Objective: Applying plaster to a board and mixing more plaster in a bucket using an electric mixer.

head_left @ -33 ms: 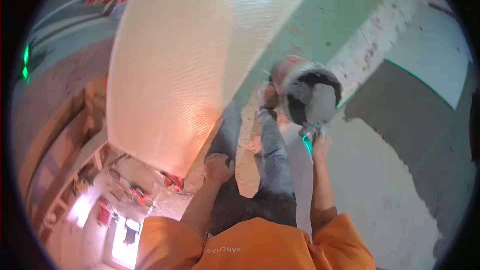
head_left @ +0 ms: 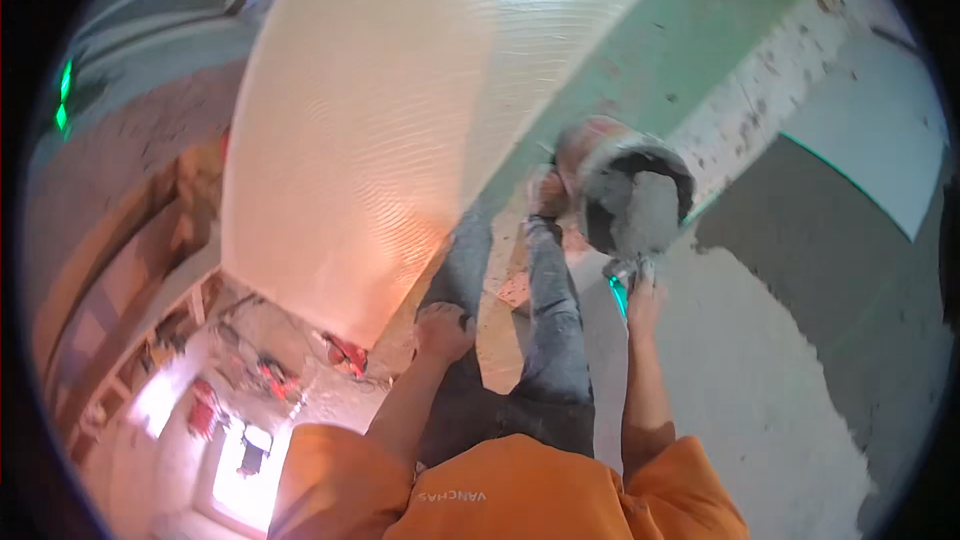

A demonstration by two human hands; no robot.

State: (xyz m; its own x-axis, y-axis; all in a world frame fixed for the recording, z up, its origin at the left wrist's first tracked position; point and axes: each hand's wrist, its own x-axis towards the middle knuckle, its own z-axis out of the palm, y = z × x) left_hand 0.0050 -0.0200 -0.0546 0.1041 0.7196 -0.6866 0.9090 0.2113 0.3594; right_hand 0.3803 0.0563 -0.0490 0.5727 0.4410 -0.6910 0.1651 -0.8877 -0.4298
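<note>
My right hand (head_left: 645, 298) grips a trowel (head_left: 622, 271) by its handle at the near rim of a round bucket (head_left: 603, 150). The bucket is tipped toward me, and its mouth shows a dark, coated inside. A thick mass of wet grey mortar (head_left: 648, 210) lies within the mouth, in line with the trowel. The mortar hides most of the blade. On my left thigh rests my left hand (head_left: 446, 333), holding no tool, its fingers laid over the trouser leg. My right foot (head_left: 545, 192) touches the bucket's left side.
A large pale panel (head_left: 370, 140) with a ridged surface lies to the left. Spread grey mortar (head_left: 800, 230) covers the right side, beside a smooth light slab (head_left: 868, 145) with a green-lit edge. Red tools (head_left: 345, 353) and cables lie at the lower left.
The whole scene has shifted slightly right and downward in the view. My grip on the trowel and my left hand's rest on the thigh look the same.
</note>
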